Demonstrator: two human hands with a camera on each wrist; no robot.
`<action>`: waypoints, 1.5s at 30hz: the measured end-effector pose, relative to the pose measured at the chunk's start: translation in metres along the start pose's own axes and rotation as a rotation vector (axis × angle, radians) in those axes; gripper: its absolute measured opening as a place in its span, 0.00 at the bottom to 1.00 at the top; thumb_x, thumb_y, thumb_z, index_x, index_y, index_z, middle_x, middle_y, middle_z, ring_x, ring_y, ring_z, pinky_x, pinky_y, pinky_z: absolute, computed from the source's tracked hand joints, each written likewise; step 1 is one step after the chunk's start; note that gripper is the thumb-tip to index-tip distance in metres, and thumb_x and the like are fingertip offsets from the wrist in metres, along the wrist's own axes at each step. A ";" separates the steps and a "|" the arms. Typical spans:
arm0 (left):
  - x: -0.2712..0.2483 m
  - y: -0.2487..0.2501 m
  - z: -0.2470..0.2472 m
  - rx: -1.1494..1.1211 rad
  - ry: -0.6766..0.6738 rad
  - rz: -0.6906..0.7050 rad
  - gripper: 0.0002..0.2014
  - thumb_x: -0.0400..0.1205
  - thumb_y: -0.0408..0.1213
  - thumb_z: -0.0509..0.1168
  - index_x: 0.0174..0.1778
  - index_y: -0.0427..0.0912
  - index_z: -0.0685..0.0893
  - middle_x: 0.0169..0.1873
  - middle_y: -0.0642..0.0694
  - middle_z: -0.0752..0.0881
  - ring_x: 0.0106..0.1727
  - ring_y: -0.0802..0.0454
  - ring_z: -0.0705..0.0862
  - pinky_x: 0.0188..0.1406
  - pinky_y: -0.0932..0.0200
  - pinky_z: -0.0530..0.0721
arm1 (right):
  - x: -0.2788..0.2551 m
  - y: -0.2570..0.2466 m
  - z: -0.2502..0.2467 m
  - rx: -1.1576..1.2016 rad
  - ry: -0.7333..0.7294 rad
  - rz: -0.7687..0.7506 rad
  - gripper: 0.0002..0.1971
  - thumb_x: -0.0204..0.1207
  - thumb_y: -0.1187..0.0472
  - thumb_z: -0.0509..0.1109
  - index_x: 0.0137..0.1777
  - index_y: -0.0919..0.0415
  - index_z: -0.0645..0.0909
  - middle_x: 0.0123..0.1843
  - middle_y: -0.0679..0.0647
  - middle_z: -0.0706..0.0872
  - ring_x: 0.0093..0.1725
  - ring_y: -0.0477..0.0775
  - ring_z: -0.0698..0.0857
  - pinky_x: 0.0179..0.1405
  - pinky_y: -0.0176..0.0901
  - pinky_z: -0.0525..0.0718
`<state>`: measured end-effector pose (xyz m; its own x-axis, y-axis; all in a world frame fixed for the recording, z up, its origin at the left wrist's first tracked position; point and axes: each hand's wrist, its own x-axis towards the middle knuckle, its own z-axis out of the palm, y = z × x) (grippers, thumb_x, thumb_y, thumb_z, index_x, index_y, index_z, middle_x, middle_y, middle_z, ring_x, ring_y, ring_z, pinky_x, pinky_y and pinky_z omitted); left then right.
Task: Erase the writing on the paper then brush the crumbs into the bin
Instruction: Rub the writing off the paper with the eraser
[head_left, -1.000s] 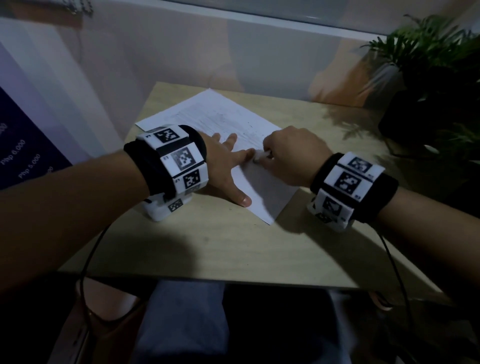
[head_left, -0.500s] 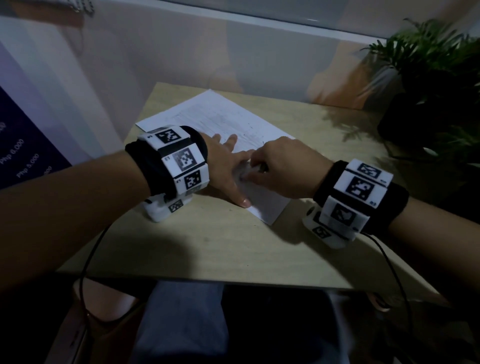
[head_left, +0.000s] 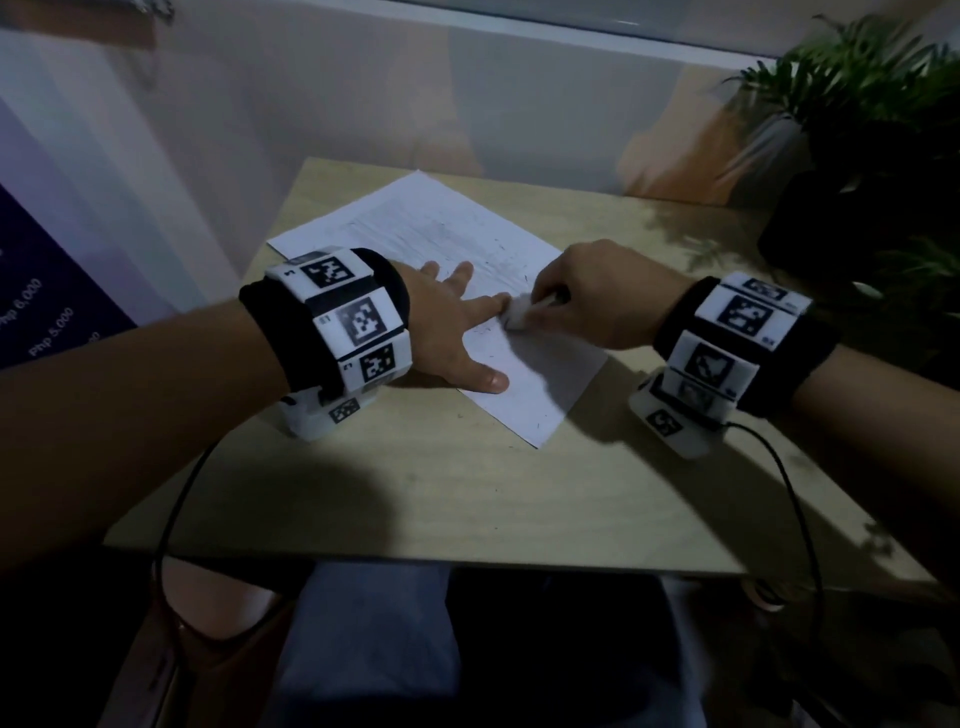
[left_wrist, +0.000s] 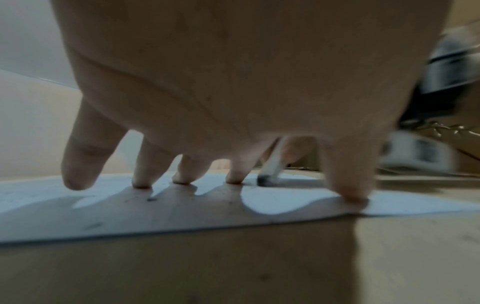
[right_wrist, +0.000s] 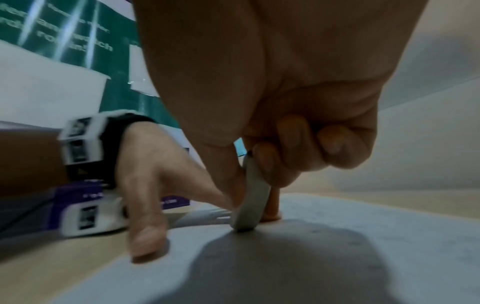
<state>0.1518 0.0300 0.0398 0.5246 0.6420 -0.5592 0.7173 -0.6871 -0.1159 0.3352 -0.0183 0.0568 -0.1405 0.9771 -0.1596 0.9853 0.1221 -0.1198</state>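
Note:
A white sheet of paper (head_left: 431, 228) with faint pencil lines lies at an angle on the wooden table (head_left: 467, 493). My left hand (head_left: 457, 322) lies spread flat on the paper, fingertips (left_wrist: 141, 183) pressing it down. My right hand (head_left: 587, 296) pinches a white eraser (head_left: 517, 314) between thumb and fingers, its dirty end (left_wrist: 265, 181) touching the paper just beside my left index finger. In the right wrist view the eraser (right_wrist: 250, 203) stands on edge on the sheet. Small dark crumbs (left_wrist: 150, 199) lie scattered on the paper. No bin is in view.
A potted plant (head_left: 862, 130) stands at the table's far right. A pale wall runs behind the table, and a purple banner (head_left: 47, 306) hangs at the left. Cables trail from both wristbands over the table's near edge.
My right hand has rubbed the eraser back and forth across the paper, ending a little to the right of half a second ago. The left hand has stayed pressed on the sheet.

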 end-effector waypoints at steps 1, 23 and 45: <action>0.001 0.000 0.000 0.006 0.005 0.000 0.56 0.69 0.85 0.49 0.87 0.65 0.31 0.89 0.44 0.33 0.90 0.34 0.42 0.85 0.26 0.54 | 0.005 0.007 -0.003 -0.023 0.014 0.047 0.25 0.77 0.35 0.70 0.44 0.59 0.88 0.42 0.58 0.89 0.43 0.61 0.85 0.41 0.50 0.81; 0.001 -0.003 0.000 0.036 0.046 -0.031 0.64 0.68 0.87 0.49 0.90 0.49 0.35 0.90 0.50 0.34 0.91 0.43 0.45 0.86 0.30 0.51 | 0.016 0.020 0.002 -0.162 0.085 0.027 0.22 0.79 0.39 0.67 0.41 0.60 0.85 0.41 0.61 0.87 0.41 0.66 0.83 0.37 0.49 0.78; 0.019 -0.008 -0.013 -0.014 0.027 -0.006 0.61 0.64 0.89 0.52 0.86 0.65 0.30 0.89 0.51 0.31 0.90 0.36 0.42 0.86 0.30 0.49 | 0.011 0.016 -0.003 -0.002 0.020 -0.080 0.15 0.78 0.41 0.72 0.45 0.53 0.86 0.38 0.50 0.84 0.40 0.55 0.80 0.38 0.44 0.71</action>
<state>0.1617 0.0524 0.0405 0.5327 0.6548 -0.5361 0.7265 -0.6787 -0.1071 0.3498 -0.0049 0.0558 -0.2164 0.9675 -0.1305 0.9713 0.1999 -0.1292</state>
